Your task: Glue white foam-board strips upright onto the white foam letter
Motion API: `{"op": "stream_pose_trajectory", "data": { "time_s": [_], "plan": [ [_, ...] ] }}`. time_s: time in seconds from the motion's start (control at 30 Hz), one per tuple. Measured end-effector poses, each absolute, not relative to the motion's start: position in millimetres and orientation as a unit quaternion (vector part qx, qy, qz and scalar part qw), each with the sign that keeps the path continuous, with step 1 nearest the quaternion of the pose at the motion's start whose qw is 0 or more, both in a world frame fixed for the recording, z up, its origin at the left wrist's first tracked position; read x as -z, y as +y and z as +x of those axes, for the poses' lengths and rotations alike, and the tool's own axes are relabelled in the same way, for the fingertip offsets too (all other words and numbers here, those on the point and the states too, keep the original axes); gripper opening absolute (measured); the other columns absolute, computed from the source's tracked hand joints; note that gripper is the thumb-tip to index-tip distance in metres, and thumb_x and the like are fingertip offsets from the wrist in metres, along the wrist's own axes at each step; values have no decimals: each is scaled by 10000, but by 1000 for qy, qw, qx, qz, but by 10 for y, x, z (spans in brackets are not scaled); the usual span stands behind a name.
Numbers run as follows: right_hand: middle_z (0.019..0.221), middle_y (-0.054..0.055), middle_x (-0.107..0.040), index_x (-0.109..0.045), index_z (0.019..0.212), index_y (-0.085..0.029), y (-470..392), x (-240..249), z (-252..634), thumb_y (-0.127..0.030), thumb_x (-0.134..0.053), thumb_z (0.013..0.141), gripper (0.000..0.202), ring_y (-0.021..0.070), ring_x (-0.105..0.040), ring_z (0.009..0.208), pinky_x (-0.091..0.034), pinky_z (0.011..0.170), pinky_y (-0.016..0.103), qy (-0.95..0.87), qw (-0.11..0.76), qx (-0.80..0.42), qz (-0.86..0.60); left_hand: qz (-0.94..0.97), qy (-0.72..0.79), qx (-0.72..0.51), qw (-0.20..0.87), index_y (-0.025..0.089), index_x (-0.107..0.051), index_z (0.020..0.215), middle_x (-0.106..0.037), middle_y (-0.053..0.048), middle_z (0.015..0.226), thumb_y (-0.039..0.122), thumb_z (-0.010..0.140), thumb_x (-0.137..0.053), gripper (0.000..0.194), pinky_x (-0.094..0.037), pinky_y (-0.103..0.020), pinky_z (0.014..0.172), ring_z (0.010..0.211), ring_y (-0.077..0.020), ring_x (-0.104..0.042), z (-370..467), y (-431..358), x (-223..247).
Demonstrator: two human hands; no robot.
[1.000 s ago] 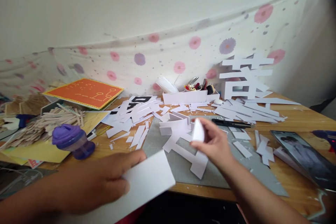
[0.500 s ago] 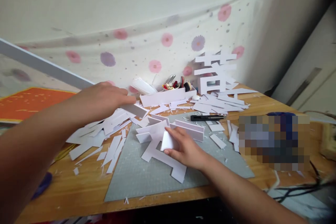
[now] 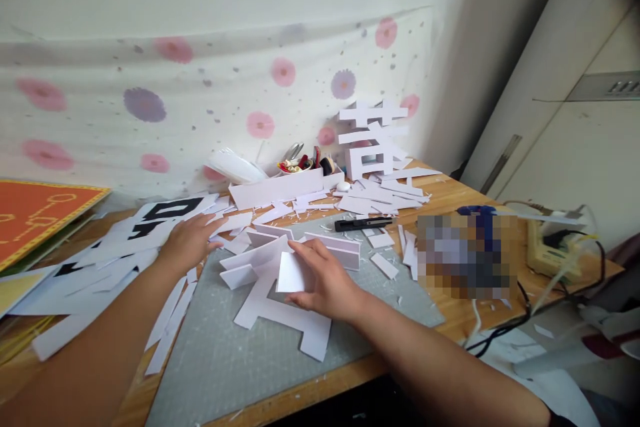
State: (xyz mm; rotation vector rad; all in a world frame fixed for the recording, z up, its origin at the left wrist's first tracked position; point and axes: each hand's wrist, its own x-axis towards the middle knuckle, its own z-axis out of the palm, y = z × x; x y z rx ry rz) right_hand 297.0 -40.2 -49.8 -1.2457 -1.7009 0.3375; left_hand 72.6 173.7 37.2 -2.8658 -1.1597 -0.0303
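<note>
Left hand [image 3: 191,245]: gone from gripping a long white strip to reaching over the scraps, fingers spread, apparently holding nothing.
Right hand [image 3: 327,280]: pinches a small white piece [image 3: 291,273] above my white cut-out [image 3: 277,312] on the grey mat [image 3: 220,363]; contact between them, I can't tell.
Risk: my knuckles could knock the upright strips [image 3: 345,256] askew, being so close.
Writing: bold black strokes on a sheet [image 3: 170,208], partly covered, unreadable; no brand legible.

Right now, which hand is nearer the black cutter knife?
Right. The right hand is on the near side of the black cutter knife, slightly left; the left hand is farther off, well to its left.
</note>
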Motion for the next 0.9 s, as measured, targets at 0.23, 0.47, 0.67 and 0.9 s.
{"op": "stream_pose_trajectory", "data": {
  "time_s": [0.23,0.47,0.67,0.9],
  "plan": [
    [1229,134,-648,-332,1509,-226,-354,541,2945,-471,-724,830,822,267,-583,1094,-508,951,456,-761,494,73,-413,-799,-355,246,-418,223,-649,1030,-696,-76,972,621,795,-613,463,-515,-362,815,911,-251,-645,926,1030,-155],
    [1349,115,-621,-321,1515,-196,-382,481,2811,-456,-598,932,696,242,-515,1267,-481,1048,407,-805,418,132,-399,-712,-258,217,-616,175,-651,977,-688,-59,860,534,715,-779,462,-482,-277,709,816,-193,-624,1058,635,93],
    [1272,144,-649,-554,1333,-203,-844,120,3278,-359,-671,881,492,270,-589,1201,-520,984,444,-716,424,260,-489,-626,-299,263,-671,162,-687,939,-683,-35,803,539,602,-867,538,-463,-224,637,717,-145,-595,1019,670,120],
    [902,132,-745,-706,980,-142,-1929,76,4859,-369,-524,890,305,253,-694,833,-519,759,355,-182,332,231,-896,-490,-343,344,-724,158,-660,782,-657,-2,715,449,337,-984,623,-482,-196,559,630,-122,-567,1044,725,16]
  ]
}}
